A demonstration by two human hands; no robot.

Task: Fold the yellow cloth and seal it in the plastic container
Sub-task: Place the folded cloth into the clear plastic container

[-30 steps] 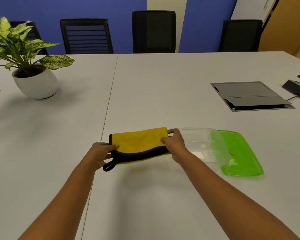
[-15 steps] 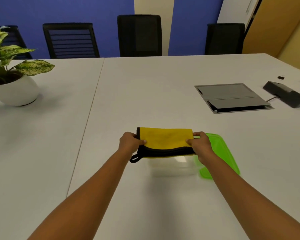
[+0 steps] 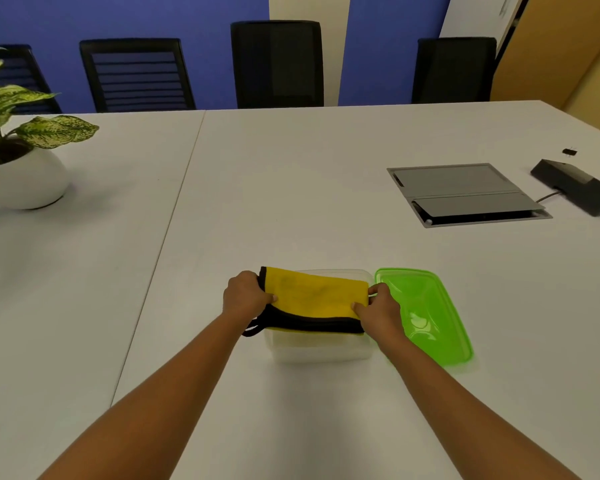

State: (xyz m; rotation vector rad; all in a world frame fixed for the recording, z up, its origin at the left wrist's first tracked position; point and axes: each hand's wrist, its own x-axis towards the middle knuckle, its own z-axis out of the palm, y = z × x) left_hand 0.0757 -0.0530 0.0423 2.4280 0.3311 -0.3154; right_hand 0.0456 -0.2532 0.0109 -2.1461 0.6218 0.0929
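Table [image 3: 291, 188]: white, with a seam [image 3: 174, 209] running from the far edge toward the near left.
Plant [image 3: 54, 131]: speckled green leaves, in a round white pot [image 3: 25, 181] at the far left.
Chairs: four black ones along the far edge, [image 3: 18, 77], [image 3: 137, 74], [image 3: 278, 64], [image 3: 454, 69].
Hatch [image 3: 465, 192]: grey, set in the tabletop at right, near flap tilted up.
Device [image 3: 575, 185]: black, just right of the hatch, its cable [image 3: 548, 196] leading toward the hatch.
Clip [image 3: 569, 152]: small, black, beyond the device.
Wall [image 3: 118, 15]: blue.
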